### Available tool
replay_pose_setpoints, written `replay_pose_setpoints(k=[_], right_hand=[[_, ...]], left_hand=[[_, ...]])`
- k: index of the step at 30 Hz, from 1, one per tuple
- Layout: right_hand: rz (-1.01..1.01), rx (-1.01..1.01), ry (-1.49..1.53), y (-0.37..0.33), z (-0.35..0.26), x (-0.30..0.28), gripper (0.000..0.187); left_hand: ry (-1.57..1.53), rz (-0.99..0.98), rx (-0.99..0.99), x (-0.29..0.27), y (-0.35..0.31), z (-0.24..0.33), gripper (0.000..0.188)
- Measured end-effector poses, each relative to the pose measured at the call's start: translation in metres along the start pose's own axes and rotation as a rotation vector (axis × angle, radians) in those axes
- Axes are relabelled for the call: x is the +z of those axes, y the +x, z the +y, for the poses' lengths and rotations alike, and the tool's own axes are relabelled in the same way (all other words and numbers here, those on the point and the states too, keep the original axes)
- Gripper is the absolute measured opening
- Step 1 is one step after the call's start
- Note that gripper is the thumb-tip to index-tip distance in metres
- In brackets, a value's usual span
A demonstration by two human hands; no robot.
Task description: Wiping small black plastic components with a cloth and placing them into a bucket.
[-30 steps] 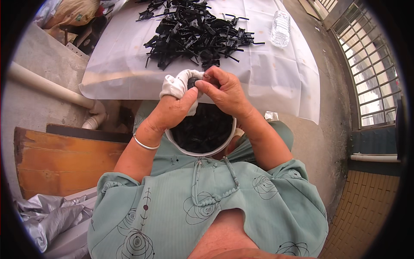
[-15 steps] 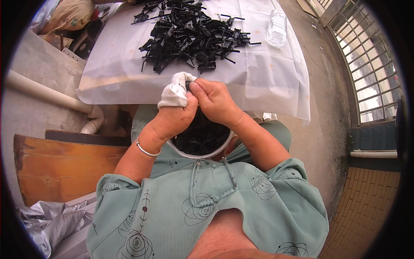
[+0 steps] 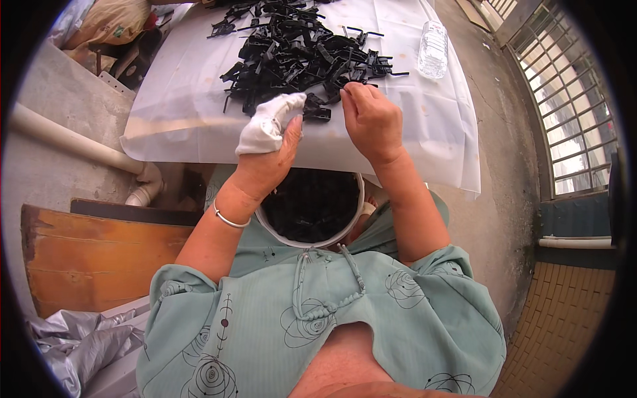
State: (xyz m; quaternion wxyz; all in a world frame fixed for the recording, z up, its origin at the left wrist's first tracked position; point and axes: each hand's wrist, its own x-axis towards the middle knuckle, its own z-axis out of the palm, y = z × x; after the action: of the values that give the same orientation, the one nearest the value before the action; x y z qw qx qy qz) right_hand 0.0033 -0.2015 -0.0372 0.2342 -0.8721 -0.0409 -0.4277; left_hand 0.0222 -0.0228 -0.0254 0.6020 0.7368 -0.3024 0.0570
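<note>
My left hand (image 3: 271, 132) wears a white glove over its fingers, with the thumb bare. Its fingers curl toward the thumb at the near edge of the pile of black plastic parts (image 3: 292, 56); what lies between them is hidden. To its right, my right hand (image 3: 373, 123) is bare and closed in a pinch, fingertips at the pile's near right edge. I cannot make out what the pinch holds. Below both hands, between my knees, stands a white-rimmed bucket (image 3: 265, 229) with many black pieces inside.
A white plastic sheet (image 3: 424, 142) covers the table. On it, at the far right, lies a clear water bottle (image 3: 432, 50). An orange-brown wooden board (image 3: 99, 259) leans at the left, below a pale pipe (image 3: 73, 140). A barred window (image 3: 564, 93) is at the right.
My hands have come apart. The right hand has moved forward and right to the pile's edge. The left hand has shifted slightly forward, and more of the bucket shows.
</note>
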Motion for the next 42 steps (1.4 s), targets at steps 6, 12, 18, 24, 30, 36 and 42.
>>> replay_pose_setpoints(k=[6,12,18,24,30,36,42], right_hand=[[-0.203,-0.242,0.324,-0.015,-0.016,-0.017,0.008],[-0.234,0.383,0.789,-0.020,-0.029,-0.007,0.009],[-0.342,0.502,1.015,-0.018,-0.029,-0.012,0.018],[-0.474,0.365,0.749,-0.027,-0.032,-0.008,0.024],[-0.345,0.507,0.874,-0.043,-0.039,0.015,0.024],[-0.237,0.422,0.988,-0.035,-0.044,0.003,0.023],[-0.350,0.501,0.856,-0.031,-0.042,0.001,0.025]], left_hand=[[0.190,-0.105,-0.098,0.005,0.012,0.010,0.028],[-0.551,-0.244,-0.446,0.002,0.000,0.016,0.026],[-0.309,-0.187,-0.371,0.005,-0.008,0.028,0.027],[0.165,-0.097,-0.072,0.011,-0.010,0.018,0.027],[0.360,-0.047,0.104,0.013,-0.016,0.007,0.027],[0.091,-0.043,-0.069,0.012,-0.010,0.023,0.028],[0.264,-0.048,0.043,0.015,-0.014,0.014,0.029]])
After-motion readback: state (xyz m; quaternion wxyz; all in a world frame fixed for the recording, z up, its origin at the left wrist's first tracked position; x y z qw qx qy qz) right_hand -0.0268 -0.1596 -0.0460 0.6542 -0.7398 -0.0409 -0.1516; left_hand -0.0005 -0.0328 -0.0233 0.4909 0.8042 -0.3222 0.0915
